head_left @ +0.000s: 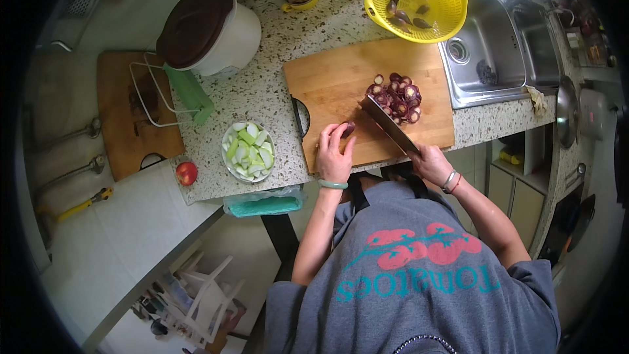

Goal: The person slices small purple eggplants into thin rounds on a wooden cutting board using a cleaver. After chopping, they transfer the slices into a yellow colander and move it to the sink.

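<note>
My right hand is closed round the handle of a broad-bladed cleaver. Its blade slants across the wooden cutting board, with its far end beside a heap of purple-skinned, pale-centred vegetable slices. My left hand rests at the board's near left part. The fingers are bent, and their tips hold a small dark purple vegetable piece against the wood. A gap of bare board lies between that piece and the cleaver.
Beyond the board stands a yellow colander with several small dark vegetables inside, beside a steel sink. On the left are a bowl of cut pale-green vegetable, an apple and a white pot with a brown lid.
</note>
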### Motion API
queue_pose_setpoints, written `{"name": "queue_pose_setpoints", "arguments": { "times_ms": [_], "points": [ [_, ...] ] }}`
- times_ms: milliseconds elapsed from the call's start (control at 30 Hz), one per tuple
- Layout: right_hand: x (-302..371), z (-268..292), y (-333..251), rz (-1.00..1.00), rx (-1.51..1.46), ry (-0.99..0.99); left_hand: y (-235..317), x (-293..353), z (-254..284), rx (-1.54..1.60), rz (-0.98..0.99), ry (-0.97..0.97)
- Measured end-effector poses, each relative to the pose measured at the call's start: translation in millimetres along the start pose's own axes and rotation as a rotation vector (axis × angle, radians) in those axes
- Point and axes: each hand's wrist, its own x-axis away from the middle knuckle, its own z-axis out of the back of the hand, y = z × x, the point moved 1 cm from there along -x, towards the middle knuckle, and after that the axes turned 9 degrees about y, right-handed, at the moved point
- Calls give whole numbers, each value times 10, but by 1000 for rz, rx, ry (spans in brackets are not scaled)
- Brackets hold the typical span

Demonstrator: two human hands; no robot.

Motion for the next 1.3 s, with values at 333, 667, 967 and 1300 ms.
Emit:
{"name": "queue_pose_setpoints", "arguments": {
  "times_ms": [333,667,967,1300],
  "points": [
    [53,-124,-9,235,83,150,17,112,-319,55,-27,37],
    [84,-71,-86,244,137,207,-9,120,-518,125,-124,235],
    [340,110,-154,250,137,129,-1,104,-535,198,-61,275],
    [329,115,-184,218,172,94,-66,133,-544,207,-63,270]
  ]
}}
